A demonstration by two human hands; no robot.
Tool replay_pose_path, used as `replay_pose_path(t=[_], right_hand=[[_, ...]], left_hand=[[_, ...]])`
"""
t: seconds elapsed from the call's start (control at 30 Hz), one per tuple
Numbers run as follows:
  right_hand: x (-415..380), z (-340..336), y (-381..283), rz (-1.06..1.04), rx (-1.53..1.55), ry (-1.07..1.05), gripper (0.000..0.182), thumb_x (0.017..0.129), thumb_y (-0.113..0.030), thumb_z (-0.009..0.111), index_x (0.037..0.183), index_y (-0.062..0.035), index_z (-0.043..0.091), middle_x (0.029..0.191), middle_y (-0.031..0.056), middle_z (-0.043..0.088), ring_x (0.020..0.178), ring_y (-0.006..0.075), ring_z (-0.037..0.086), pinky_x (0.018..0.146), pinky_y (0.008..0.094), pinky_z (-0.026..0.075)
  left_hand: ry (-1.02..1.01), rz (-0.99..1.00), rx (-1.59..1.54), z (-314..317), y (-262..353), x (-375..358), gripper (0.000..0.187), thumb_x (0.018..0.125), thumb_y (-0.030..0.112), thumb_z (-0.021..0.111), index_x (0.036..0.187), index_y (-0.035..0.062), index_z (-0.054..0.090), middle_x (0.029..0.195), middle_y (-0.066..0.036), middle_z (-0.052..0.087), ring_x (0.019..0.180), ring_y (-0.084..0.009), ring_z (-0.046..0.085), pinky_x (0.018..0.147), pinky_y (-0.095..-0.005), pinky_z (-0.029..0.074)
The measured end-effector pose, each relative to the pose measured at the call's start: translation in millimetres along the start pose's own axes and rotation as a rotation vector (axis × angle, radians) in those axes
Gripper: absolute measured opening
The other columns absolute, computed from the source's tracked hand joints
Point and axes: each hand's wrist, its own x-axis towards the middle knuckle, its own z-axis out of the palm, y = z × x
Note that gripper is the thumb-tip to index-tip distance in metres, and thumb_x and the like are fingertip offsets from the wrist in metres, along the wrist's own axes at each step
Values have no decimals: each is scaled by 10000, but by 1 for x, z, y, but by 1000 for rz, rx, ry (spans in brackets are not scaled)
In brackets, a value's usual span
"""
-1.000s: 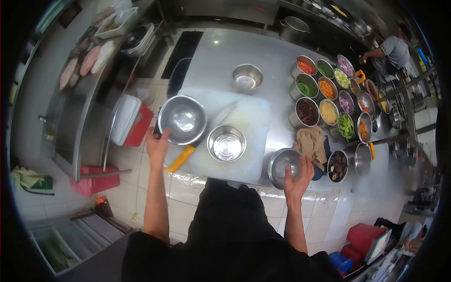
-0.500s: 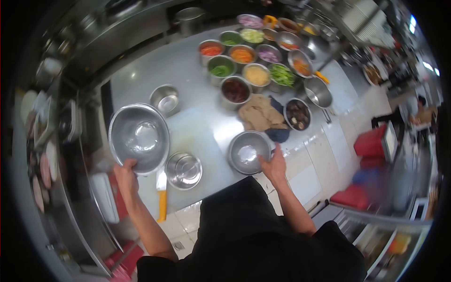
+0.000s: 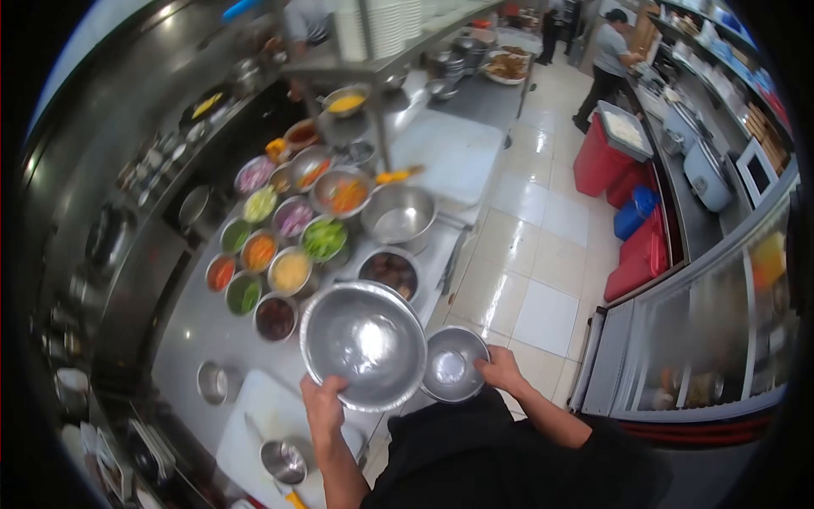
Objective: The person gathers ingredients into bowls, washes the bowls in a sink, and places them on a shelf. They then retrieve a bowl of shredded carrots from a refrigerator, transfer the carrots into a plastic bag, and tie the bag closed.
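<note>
My left hand [image 3: 324, 407] is closed on the near rim of a large metal mixing bowl [image 3: 363, 327], thumb over the edge. The bowl tilts toward me and looks empty. My right hand [image 3: 502, 370] grips the right rim of a smaller metal bowl [image 3: 452, 366], also empty inside. The two bowls sit side by side, the large one's rim overlapping the small one's left edge in view. Just beyond them stands a pot of dark chunks [image 3: 392, 273]. At lower left, a white cutting board [image 3: 246, 424] carries a small metal pot [image 3: 284, 462] and a yellow-handled knife [image 3: 294, 496].
Several metal containers of chopped vegetables, such as green slices [image 3: 325, 238] and orange pieces [image 3: 259, 251], crowd the steel table. A wide pan [image 3: 400, 216] and another cutting board [image 3: 449, 153] lie farther off. A red bin [image 3: 604, 157] and a co-worker [image 3: 609, 59] are across the aisle.
My view has turned right. My left hand has carried the large bowl over beside the small one. My right hand, its fingers spread before, has closed on the small bowl's rim.
</note>
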Motion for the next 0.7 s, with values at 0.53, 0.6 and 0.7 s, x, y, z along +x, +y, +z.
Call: replay_pose_path(t=[0.53, 0.6, 0.7], right_hand=[[223, -238, 125, 208, 323, 503, 217, 722, -144, 584, 808, 47, 642, 577, 88, 583, 453, 144, 521, 430, 317, 407], [262, -261, 125, 210, 406, 592, 172, 727, -125, 589, 788, 27, 640, 548, 59, 551, 393, 116, 470, 365, 289, 341], [310, -305, 119, 257, 476, 581, 133, 741, -98, 594, 803, 16, 617, 536, 20, 515, 382, 94, 432, 350, 262, 304]], left_hand=[[-86, -255, -55, 297, -5, 75, 213, 713, 52, 514, 860, -95, 559, 635, -143, 595, 407, -194, 536, 344, -285, 437], [-45, -181, -80, 320, -10, 92, 205, 717, 47, 509, 854, -97, 558, 610, -131, 583, 366, -187, 504, 345, -287, 435], [4, -236, -52, 351, -28, 133, 225, 715, 42, 503, 883, -99, 552, 706, -145, 592, 484, -210, 571, 364, -310, 455]])
